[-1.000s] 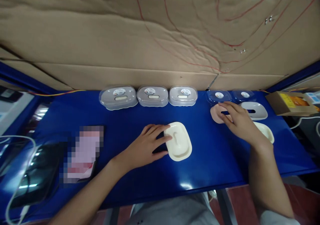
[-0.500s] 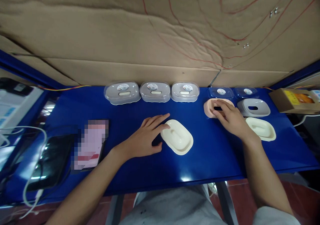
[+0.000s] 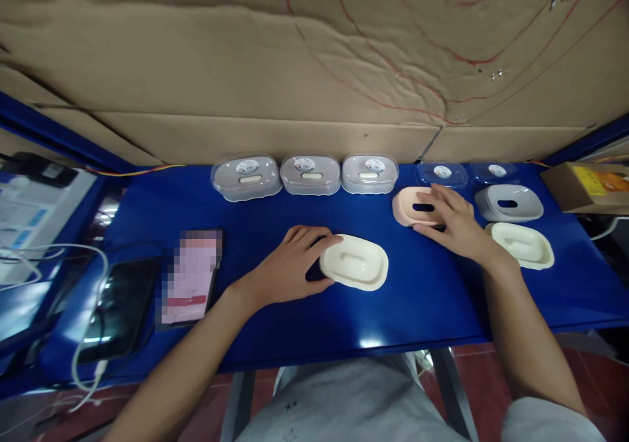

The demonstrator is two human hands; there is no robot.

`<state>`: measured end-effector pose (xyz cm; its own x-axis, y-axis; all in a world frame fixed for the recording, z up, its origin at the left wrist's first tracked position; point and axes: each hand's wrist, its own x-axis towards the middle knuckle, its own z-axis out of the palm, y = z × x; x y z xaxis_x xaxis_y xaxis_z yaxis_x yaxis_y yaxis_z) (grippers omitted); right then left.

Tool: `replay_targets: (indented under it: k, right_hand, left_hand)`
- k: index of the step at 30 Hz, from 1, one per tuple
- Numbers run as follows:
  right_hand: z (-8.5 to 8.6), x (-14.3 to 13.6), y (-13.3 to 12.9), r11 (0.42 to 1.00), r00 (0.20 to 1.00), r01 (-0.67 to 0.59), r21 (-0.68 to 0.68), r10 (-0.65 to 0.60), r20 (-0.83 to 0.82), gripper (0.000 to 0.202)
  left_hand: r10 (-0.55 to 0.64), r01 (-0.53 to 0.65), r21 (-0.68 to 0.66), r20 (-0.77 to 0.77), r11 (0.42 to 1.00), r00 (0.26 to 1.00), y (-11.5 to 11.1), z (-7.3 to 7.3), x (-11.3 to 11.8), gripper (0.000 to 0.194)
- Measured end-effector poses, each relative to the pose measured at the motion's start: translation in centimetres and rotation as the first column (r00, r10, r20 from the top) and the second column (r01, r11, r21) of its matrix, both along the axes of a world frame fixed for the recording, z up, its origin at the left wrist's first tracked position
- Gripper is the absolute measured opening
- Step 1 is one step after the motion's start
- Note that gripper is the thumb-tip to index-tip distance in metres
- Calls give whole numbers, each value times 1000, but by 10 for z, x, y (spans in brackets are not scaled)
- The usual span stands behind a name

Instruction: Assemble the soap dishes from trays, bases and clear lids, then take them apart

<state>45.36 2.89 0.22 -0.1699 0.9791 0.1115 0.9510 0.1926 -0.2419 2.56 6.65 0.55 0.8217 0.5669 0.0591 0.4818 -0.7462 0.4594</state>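
My left hand (image 3: 298,263) grips the left end of a cream oval soap dish base (image 3: 361,263), thumb at its near edge and fingers at its far edge. The base lies on the blue table in front of me. My right hand (image 3: 449,222) is closed round the right end of a pink oval soap dish shell (image 3: 403,209) with a dark slot in its top. Right of that hand stand a grey shell (image 3: 531,204) with the same slot and a second cream base (image 3: 528,244).
Three boxed dishes with clear lids (image 3: 248,177) line the back of the blue table (image 3: 314,331), and two loose clear lids (image 3: 442,175) are behind the shells. A phone (image 3: 191,278), a black device (image 3: 120,308) and white cables lie left. A cardboard box (image 3: 584,186) sits right.
My left hand has closed on the cream base, which has turned to lie more nearly lengthwise across the table. With my right hand on it, the pink shell has shifted slightly left.
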Motion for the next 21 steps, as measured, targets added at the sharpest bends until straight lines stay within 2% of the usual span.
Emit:
replay_targets:
  k: [4, 11, 15, 18, 21]
  right_hand:
    - [1, 0, -2, 1000, 1000, -7, -25, 7, -8, 79]
    - [0, -10, -5, 998, 994, -56, 5, 57, -91, 62]
    - [3, -24, -3, 991, 962, -122, 45, 130, -240, 63]
    - [8, -40, -5, 986, 928, -149, 68, 163, -335, 68]
    - [13, -55, -10, 975, 910, -194, 105, 219, -353, 81]
  left_hand:
    - [5, -5, -25, -20, 1000, 1000, -1, 0, 0, 79]
    - [12, -12, -2, -26, 1000, 1000, -1, -6, 1, 82]
    - [13, -14, -26, -15, 1000, 1000, -1, -6, 3, 94]
    - [32, -30, -59, 24, 998, 999, -2, -6, 4, 103]
    - [64, -61, -72, 41, 996, 997, -1, -9, 4, 107]
